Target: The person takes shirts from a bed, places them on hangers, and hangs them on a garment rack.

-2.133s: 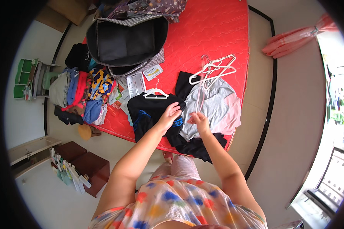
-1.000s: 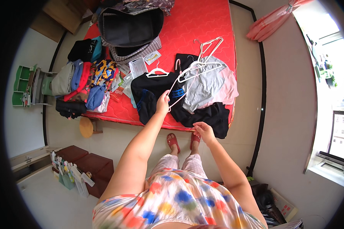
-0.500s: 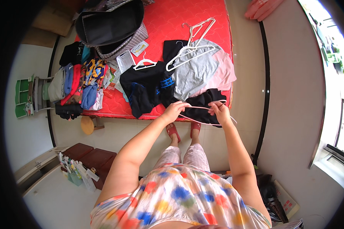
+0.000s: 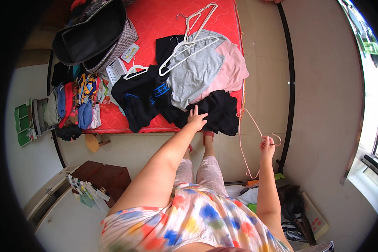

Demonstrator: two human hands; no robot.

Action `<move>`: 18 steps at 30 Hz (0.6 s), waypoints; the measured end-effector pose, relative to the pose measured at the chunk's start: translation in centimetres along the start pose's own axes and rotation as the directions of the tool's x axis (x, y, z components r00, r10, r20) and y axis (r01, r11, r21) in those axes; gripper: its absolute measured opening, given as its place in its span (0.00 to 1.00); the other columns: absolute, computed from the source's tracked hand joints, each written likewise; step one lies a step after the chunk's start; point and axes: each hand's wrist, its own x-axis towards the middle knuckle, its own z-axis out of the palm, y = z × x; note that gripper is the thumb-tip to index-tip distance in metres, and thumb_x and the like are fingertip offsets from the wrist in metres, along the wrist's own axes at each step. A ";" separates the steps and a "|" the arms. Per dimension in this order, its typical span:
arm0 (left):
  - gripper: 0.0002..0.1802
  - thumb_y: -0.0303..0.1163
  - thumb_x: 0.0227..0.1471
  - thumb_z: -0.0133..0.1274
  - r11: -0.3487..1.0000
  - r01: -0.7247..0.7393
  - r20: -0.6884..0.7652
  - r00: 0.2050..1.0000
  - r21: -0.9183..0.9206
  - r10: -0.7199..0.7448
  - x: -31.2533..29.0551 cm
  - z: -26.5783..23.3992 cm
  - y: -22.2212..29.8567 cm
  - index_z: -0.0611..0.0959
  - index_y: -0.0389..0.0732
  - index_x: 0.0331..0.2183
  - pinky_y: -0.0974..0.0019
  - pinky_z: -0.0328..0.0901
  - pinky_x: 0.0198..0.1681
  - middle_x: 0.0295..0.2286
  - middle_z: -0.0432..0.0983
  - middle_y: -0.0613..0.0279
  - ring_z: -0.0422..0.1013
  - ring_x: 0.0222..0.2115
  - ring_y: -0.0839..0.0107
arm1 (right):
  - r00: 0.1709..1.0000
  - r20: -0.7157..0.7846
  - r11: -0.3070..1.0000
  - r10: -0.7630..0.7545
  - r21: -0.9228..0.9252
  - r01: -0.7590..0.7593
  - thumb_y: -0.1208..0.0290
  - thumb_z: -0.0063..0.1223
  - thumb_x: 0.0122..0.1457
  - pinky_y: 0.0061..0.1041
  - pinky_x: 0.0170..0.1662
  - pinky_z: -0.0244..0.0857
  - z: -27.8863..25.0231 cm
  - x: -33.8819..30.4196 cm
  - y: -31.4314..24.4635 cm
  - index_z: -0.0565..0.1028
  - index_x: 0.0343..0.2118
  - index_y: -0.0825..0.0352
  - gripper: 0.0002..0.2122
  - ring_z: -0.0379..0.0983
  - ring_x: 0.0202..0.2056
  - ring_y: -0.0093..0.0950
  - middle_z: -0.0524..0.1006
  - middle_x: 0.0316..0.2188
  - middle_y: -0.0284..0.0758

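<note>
The right grip is closed around the neck of a pink hanger, just below the hook, and holds it over the floor beside the bed's near right corner, with the hook pointing right and the long bar on the left. That hold looks sound: at the neck the thin frame is easiest to steer, though a loose pinch could let it twist, so a firm thumb would serve best. The hanger's far end is near the edge of the bed, and a little more room there should prevent snagging. The left grip is loosely open, fingers spread toward the near edge of a black garment at the near right of the bed; whether the fingertips press on the cloth I cannot tell, and nothing is clasped in them. A good pickup here calls for pinching one layer at an edge, since the dark folds are hard to tell apart. A dark top with blue trim lies close by on the left, and a grey garment and a pink garment lie just beyond, so lifting gently should avoid dragging these along.
</note>
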 end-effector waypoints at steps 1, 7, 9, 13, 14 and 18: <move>0.24 0.40 0.46 0.56 0.999 0.036 0.028 0.999 -0.021 -0.036 0.7 0.7 0.1 0.75 0.61 0.48 0.54 0.48 0.59 0.61 0.34 0.58 0.40 0.60 0.46 | 0.999 0.033 1.000 0.019 -0.021 -0.019 0.67 0.45 0.61 0.10 0.17 0.48 -0.1 0.0 0.2 0.73 0.29 0.67 0.09 0.55 0.14 0.12 0.60 0.13 0.22; 0.13 0.37 0.42 0.57 0.934 -0.223 -0.401 0.911 -0.278 0.098 4.6 1.0 -0.3 0.81 0.41 0.31 0.58 0.60 0.48 0.43 0.70 0.59 0.65 0.44 0.60 | 0.989 0.146 0.994 0.034 -0.112 -0.018 0.66 0.42 0.62 0.11 0.18 0.47 2.0 0.5 0.1 0.74 0.33 0.65 0.10 0.56 0.15 0.12 0.62 0.13 0.23; 0.14 0.38 0.42 0.58 0.955 -0.189 -0.507 0.861 -0.228 0.049 5.0 -0.2 -0.1 0.81 0.42 0.32 0.57 0.57 0.51 0.45 0.68 0.59 0.61 0.48 0.59 | 0.982 0.180 0.985 0.051 -0.169 -0.020 0.65 0.42 0.62 0.11 0.17 0.46 2.6 0.8 0.0 0.74 0.33 0.65 0.10 0.56 0.15 0.12 0.64 0.13 0.24; 0.20 0.42 0.45 0.56 1.000 0.014 -0.359 0.933 0.019 -0.006 5.9 -2.0 -0.9 0.80 0.42 0.40 0.59 0.49 0.58 0.55 0.56 0.52 0.50 0.56 0.54 | 0.978 0.185 0.972 0.101 -0.228 -0.058 0.65 0.41 0.62 0.12 0.17 0.45 3.2 1.2 -0.1 0.74 0.34 0.64 0.10 0.54 0.14 0.11 0.65 0.13 0.24; 0.20 0.42 0.45 0.56 1.000 0.020 -0.365 0.931 0.011 -0.015 6.5 -1.9 -1.9 0.80 0.42 0.40 0.59 0.49 0.58 0.55 0.56 0.52 0.50 0.56 0.54 | 0.976 0.194 0.971 0.101 -0.233 -0.054 0.65 0.41 0.62 0.12 0.17 0.45 3.5 1.3 -0.4 0.74 0.34 0.64 0.10 0.54 0.14 0.11 0.65 0.13 0.24; 0.18 0.40 0.45 0.56 0.985 0.059 -0.350 0.930 -0.164 -0.114 8.0 -2.5 -4.0 0.80 0.42 0.39 0.60 0.56 0.54 0.52 0.61 0.53 0.58 0.52 0.57 | 0.973 0.214 0.963 0.091 -0.266 -0.031 0.65 0.41 0.62 0.12 0.17 0.45 3.9 1.5 -1.6 0.74 0.34 0.64 0.10 0.54 0.14 0.11 0.66 0.13 0.24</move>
